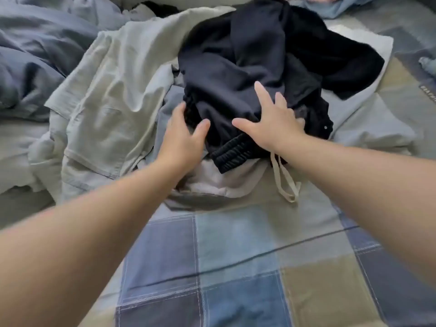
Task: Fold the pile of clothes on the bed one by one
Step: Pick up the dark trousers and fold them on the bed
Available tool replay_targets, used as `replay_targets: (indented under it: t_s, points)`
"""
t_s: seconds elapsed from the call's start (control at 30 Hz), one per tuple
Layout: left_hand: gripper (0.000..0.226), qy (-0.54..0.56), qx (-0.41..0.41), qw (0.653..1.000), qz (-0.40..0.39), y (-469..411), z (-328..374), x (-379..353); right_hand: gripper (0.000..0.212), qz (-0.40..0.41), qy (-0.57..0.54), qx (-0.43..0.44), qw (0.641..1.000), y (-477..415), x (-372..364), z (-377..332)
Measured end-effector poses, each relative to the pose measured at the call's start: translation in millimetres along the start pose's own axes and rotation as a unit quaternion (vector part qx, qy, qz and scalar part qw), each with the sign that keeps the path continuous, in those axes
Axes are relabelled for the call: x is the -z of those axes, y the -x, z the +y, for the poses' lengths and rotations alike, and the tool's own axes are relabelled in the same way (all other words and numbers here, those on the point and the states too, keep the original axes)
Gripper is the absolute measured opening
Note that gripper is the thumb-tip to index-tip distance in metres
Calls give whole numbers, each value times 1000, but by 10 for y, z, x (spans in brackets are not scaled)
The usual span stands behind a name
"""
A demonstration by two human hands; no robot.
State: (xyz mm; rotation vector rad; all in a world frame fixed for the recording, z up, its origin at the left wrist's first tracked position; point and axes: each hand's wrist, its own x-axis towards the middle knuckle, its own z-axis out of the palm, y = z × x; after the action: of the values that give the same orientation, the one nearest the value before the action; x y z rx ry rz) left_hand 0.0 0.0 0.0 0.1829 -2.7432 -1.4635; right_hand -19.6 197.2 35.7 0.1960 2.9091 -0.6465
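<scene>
Patchwork bedding of blue and tan squares (236, 244) carries the clothes pile at its middle. At the left sprawls a crumpled pale grey-green cotton garment (106, 90). The left hand (181, 135) curls its fingers against the topmost black jersey garment (236, 67), thumb apart; whether it grips cannot be told. The right hand (271, 123) lies spread flat on that garment, holding nothing, likely steadying it so that only 1 piece lifts.
</scene>
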Motion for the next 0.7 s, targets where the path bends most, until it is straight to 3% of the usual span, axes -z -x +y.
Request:
replay_targets:
  t_s: [0.1, 0.2, 0.37, 0.57, 0.7]
  points:
    - [75, 39, 65, 997, 11, -325, 39, -126, 66, 23, 109, 8, 994, -149, -148, 5]
    - [71, 80, 128, 988, 12, -435, 81, -191, 33, 68, 71, 47, 994, -115, -179, 99]
    - [29, 85, 159, 983, 16, -307, 139, -157, 10, 102, 39, 118, 987, 234, -2, 145]
    - [23, -68, 181, 975, -105, 928, 338, -96, 9, 25, -17, 119, 992, 1356, 80, 438]
    - [30, -125, 228, 934, -244, 2079, 327, -53, 6, -77, -16, 52, 996, 2531, 31, 787]
